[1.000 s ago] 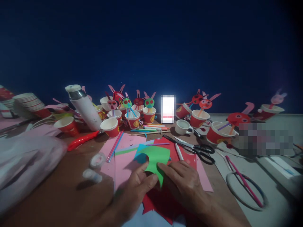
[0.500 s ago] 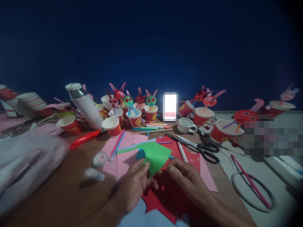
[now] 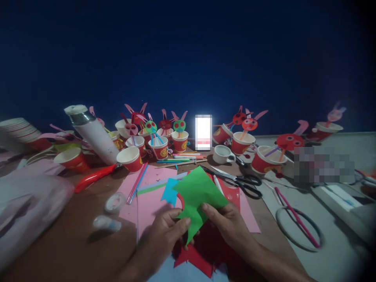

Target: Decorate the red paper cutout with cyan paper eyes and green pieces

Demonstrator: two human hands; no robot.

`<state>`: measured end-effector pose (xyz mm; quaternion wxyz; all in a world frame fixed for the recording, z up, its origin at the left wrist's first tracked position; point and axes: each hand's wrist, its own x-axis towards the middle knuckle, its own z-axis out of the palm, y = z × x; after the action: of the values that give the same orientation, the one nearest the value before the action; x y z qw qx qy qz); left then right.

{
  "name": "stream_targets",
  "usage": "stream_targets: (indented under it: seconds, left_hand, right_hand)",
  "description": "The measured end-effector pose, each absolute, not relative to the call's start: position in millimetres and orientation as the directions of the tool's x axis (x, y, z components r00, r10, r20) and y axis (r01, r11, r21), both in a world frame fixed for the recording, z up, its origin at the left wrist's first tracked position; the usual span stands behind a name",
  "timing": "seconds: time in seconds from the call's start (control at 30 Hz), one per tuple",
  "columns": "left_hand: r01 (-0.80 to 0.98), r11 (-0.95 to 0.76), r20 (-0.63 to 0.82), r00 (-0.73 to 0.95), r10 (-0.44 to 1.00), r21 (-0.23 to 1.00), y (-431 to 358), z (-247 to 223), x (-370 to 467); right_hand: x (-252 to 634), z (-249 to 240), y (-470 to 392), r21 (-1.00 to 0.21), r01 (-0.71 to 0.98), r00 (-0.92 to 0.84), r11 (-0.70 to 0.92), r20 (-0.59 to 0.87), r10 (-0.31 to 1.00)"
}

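Observation:
A piece of green paper with a curved cut-out on its left side is held between my two hands. My left hand pinches its lower left corner, thumb on top. On the right side, my right hand grips it with the thumb pressed on its face. Beneath lie red paper with jagged edges, pink sheets and a small blue paper scrap. Black-handled scissors rest just beyond my right hand, by a white pen.
Red paper cups with paper rabbit heads on straws, such as one green head, line the back. A white flask, red-handled tool, tape roll, small clear bottle, white mug and plastic bag surround the work area.
The green paper is now opened flat and turned toward me; before, it was tilted and curled. My right hand has moved onto its right side. The whole view has shifted slightly.

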<state>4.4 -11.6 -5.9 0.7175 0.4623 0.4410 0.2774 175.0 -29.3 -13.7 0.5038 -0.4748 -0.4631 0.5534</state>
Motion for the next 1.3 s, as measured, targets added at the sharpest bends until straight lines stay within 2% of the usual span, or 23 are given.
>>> stream_targets:
  seconds: [0.1, 0.23, 0.3, 0.33, 0.37, 0.4, 0.43, 0.47, 0.5, 0.63, 0.77, 0.87, 1.2, 1.3]
  left_hand:
    - [0.081, 0.365, -0.364, 0.421, 0.831, 0.927, -10.7, -0.4, 4.5]
    - [0.079, 0.333, -0.337, 0.383, 0.86, 0.94, -8.6, 6.8, 5.2]
    - [0.059, 0.322, -0.324, 0.312, 0.893, 0.945, -5.5, 7.0, 3.0]
    - [0.043, 0.316, -0.315, 0.274, 0.909, 0.948, -3.3, 6.2, 1.0]
    - [0.022, 0.312, -0.308, 0.241, 0.921, 0.95, -0.8, 5.0, -1.4]
    - [0.002, 0.31, -0.304, 0.214, 0.929, 0.951, 1.8, 3.6, -4.2]
    - [-0.019, 0.307, -0.298, 0.191, 0.935, 0.952, 4.3, 2.2, -7.2]
    - [-0.036, 0.304, -0.294, 0.172, 0.94, 0.952, 6.6, 0.9, -10.2]
    - [-0.047, 0.304, -0.294, 0.156, 0.943, 0.951, 8.6, 0.0, -13.1]
    - [-0.101, 0.28, -0.27, 0.105, 0.957, 0.955, 13.2, 0.7, -20.5]
    - [-0.15, 0.208, -0.191, 0.121, 0.974, 0.967, 15.2, 5.0, -20.0]
    - [-0.178, 0.211, -0.191, 0.123, 0.974, 0.961, 16.5, 7.0, -18.7]
    - [-0.179, 0.188, -0.172, 0.1, 0.98, 0.966, 19.1, 13.7, -22.0]
    - [-0.184, 0.186, -0.168, 0.108, 0.98, 0.965, 19.4, 13.8, -22.9]
  right_hand:
    - [174.6, -15.6, -30.5, -0.998, -0.057, 0.015, -0.041, -0.042, 0.999]
    - [184.1, -8.8, -24.9, -1.0, -0.016, -0.063, 0.022, 0.023, 0.998]
    - [200.5, -0.7, -16.4, -0.994, 0.07, -0.098, 0.088, 0.081, 0.992]
    - [212.3, 3.8, -11.1, -0.976, 0.191, -0.103, 0.105, 0.086, 0.991]
    - [226.0, 8.0, -5.7, -0.921, 0.368, -0.09, 0.124, 0.097, 0.991]
    - [241.1, 11.5, -0.5, -0.8, 0.58, -0.09, 0.155, 0.126, 0.988]
    - [256.9, 13.8, 4.0, -0.602, 0.781, -0.099, 0.167, 0.144, 0.985]
    - [272.6, 14.6, 7.6, -0.35, 0.929, -0.081, 0.124, 0.136, 0.987]
    - [287.5, 14.0, 10.1, -0.255, 0.964, -0.05, 0.077, 0.111, 0.993]
    - [328.7, 1.1, 11.4, -0.07, 0.997, 0.028, -0.025, 0.038, 0.999]
    - [336.9, -10.5, 10.1, 0.019, 1.0, 0.013, -0.013, -0.021, 1.0]
    - [331.2, -10.0, 11.5, 0.062, 0.998, 0.001, 0.001, -0.03, 1.0]
    - [336.8, -0.5, 13.3, 0.054, 0.998, -0.03, 0.037, -0.116, 0.993]
    - [342.6, 6.0, 6.5, -0.02, 1.0, -0.019, 0.017, -0.109, 0.994]
